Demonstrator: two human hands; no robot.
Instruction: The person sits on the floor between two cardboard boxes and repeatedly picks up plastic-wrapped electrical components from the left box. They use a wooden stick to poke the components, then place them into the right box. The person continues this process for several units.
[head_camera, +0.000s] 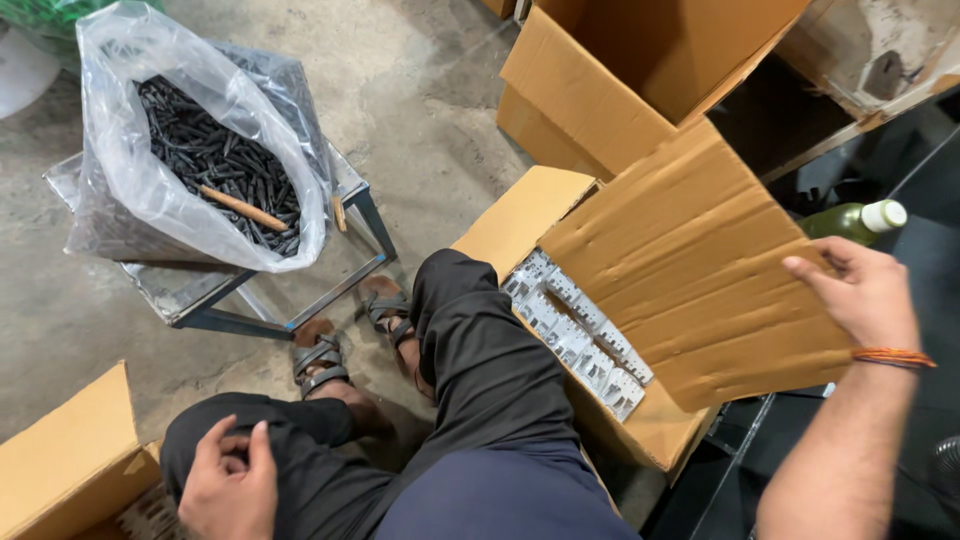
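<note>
The right hand (868, 295) grips the right edge of a loose cardboard sheet (700, 270), thumb on top and fingers curled underneath, pinching the board. The sheet is tilted and covers most of an open cardboard box (520, 215) below it. From the grip, the sheet extends toward 9 o'clock; its long axis runs from about 10 o'clock to 4 o'clock. Rows of pale metal parts (580, 335) show at the sheet's lower-left edge, packed inside the box, in a band on the same axis. The left hand (228, 480) rests on the left knee, fingers loosely curled, holding nothing visible. It is well apart from the sheet; the right hand is the nearer one.
</note>
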